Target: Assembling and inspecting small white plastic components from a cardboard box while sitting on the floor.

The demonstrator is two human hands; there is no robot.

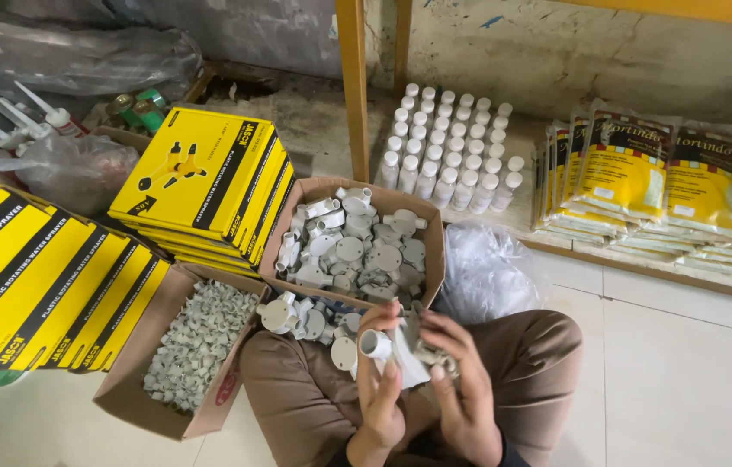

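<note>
My left hand (377,389) holds a small white plastic pipe fitting (375,343) with a round open end, pinched between thumb and fingers over my lap. My right hand (461,380) grips a white plastic bag (407,363) with several more grey-white fittings bunched at its top. Both hands sit close together above my brown trousers (297,398). Several loose round junction fittings (297,318) rest on my left knee. Just beyond it, an open cardboard box (282,227) is filled with the same fittings.
A second cardboard box (137,356) of small white clips lies at the left. Yellow flat boxes (202,177) are stacked beside it. White capped bottles (452,147) and yellow packets (643,177) stand at the back. A crumpled clear plastic bag (483,272) lies on the tile floor.
</note>
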